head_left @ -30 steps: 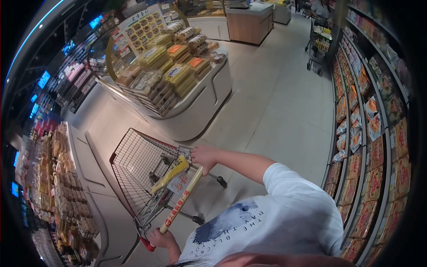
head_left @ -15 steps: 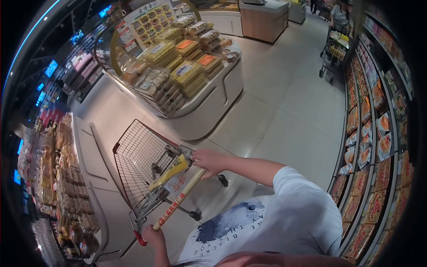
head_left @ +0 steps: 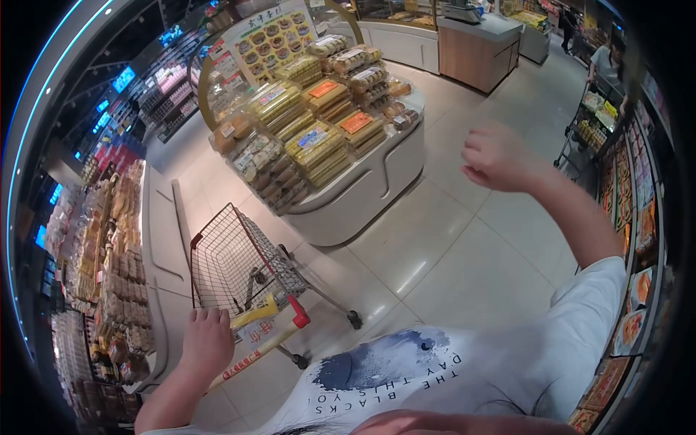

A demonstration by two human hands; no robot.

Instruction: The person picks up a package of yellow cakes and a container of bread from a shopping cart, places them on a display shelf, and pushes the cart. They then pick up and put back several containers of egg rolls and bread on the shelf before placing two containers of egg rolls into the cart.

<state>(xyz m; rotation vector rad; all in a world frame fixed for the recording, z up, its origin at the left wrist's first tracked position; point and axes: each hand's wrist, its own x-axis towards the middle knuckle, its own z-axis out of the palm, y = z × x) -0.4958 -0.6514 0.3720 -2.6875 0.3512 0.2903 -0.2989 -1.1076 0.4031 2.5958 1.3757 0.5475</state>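
We've got our left hand [head_left: 208,339] at eight o'clock, over the near corner of the shopping cart [head_left: 197,239]; we can't tell whether its grip is clamped there. The handle [head_left: 250,359] slants at seven. Our right hand [head_left: 500,158] is up at two, well apart from the cart, grip loosely together, nothing visible inside; bringing it onto the handle would call for a reach toward seven. At eleven, packaged cakes [head_left: 317,145] crowd the bench [head_left: 341,214]; beyond, at two, a person [head_left: 606,64] stands beside another cart [head_left: 578,127].
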